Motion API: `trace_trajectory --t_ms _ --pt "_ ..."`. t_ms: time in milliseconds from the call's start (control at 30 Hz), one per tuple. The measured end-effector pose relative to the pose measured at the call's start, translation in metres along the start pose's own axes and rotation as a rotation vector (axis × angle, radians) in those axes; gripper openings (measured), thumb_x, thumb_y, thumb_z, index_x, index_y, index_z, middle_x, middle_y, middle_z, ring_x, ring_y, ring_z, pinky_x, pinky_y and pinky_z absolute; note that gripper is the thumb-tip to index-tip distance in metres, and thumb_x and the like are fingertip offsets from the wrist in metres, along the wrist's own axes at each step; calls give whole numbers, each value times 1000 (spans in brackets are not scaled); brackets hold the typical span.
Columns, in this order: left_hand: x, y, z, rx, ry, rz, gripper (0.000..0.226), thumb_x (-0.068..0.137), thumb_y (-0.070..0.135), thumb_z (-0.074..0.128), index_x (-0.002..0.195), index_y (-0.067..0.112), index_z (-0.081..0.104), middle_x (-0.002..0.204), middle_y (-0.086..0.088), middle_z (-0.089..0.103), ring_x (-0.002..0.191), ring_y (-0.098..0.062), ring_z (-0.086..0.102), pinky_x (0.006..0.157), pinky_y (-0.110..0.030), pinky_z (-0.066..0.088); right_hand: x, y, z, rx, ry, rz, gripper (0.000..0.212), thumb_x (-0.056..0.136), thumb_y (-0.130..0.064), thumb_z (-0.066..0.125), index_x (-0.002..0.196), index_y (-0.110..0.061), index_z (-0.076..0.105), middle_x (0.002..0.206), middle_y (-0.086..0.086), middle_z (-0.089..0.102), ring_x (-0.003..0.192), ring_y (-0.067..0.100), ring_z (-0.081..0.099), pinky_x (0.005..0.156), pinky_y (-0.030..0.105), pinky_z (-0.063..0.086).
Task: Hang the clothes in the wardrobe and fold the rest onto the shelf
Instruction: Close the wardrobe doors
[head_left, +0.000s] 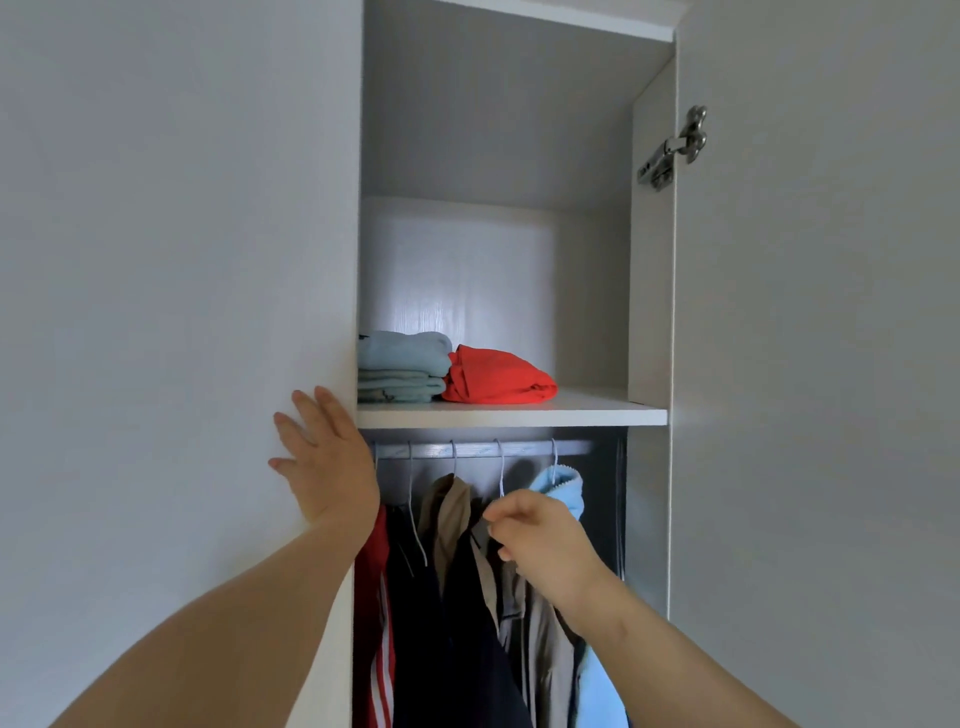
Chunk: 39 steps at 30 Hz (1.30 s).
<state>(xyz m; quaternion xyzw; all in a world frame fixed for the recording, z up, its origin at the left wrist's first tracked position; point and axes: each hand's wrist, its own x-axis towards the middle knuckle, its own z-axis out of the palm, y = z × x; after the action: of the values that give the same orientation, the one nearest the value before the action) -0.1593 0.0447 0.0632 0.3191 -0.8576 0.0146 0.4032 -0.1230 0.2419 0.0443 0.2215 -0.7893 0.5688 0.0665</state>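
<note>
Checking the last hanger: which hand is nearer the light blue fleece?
Right. The right hand sits just left of the light blue fleece, fingers curled. The left hand lies flat on the white door panel, past the other hanging clothes.

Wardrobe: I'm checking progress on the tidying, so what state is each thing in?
Right door, open.
Light blue stack, folded, on the shelf.
Red garment, loosely folded, touching the stack.
Hung clothes, hanging on the rail.
Left hand, flat on the left panel.
Right hand, fingers curled by a hanger; grip unclear.
</note>
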Motion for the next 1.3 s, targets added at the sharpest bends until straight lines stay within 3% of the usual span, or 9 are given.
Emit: trace_trajectory --t_ms 100,233,400,567,700,867,1100,1200,1300 --pt "-2 4 -10 -78 -53 30 78 94 16 44 143 -2 -13 153 -23 -4 140 -44 9 105 -50 35 -9 -8 -14 -15 38 2 26 90 -8 47 77 -28 58 76 -13 57 70 4 52 72 15 43" --pt "-10 -3 -36 -256 -144 117 83 89 29 55 147 6 0 154 -15 5 140 -38 11 108 -45 30 -25 -21 -25 -80 80 9 21 90 -8 48 79 -23 58 78 -3 58 68 10 50 58 14 39" --pt "-39 -4 -79 -489 -177 401 57 86 26 56 137 15 34 139 -7 38 125 -28 35 96 -36 37 -53 -53 -34 -139 156 -44 28 88 -6 49 72 -28 57 80 -6 59 69 12 54 56 15 40" --pt "-83 13 -132 -821 -246 471 27 85 19 55 111 15 60 111 -4 64 108 -25 51 87 -31 42 -100 -84 -59 -234 281 -112 27 88 -8 50 70 -28 55 76 -7 59 66 12 53 61 16 41" --pt "-128 44 -177 -1076 -326 556 24 83 17 58 107 18 63 109 1 63 102 -19 57 83 -25 42 -155 -92 -96 -315 421 -107 26 87 -9 50 72 -29 56 70 -15 55 69 7 51 61 17 39" --pt "-177 86 -222 -1237 -416 696 26 82 11 57 107 18 61 108 3 59 93 -15 55 82 -25 43 -221 -97 -151 -487 666 -23 19 87 -13 48 91 -24 62 78 -14 56 70 8 52 53 16 37" --pt "-229 127 -259 -1318 -532 778 24 82 13 58 105 19 62 105 4 59 95 -17 58 84 -26 45 -271 -88 -201 -533 842 125 20 87 -12 43 94 -18 61 80 -7 58 68 9 53 58 23 43" --pt "-241 139 -261 -1352 -565 794 21 82 16 61 102 22 61 103 6 59 88 -13 57 79 -24 45 -273 -74 -214 -554 894 130 28 88 -13 45 114 -15 56 111 2 57 90 18 56 72 27 43" --pt "-250 148 -254 -1383 -593 797 17 82 18 62 95 28 58 97 11 57 80 -7 55 70 -18 40 -262 -60 -226 -484 919 98 56 93 -22 49 143 -11 27 146 8 33 128 26 40 102 35 35"
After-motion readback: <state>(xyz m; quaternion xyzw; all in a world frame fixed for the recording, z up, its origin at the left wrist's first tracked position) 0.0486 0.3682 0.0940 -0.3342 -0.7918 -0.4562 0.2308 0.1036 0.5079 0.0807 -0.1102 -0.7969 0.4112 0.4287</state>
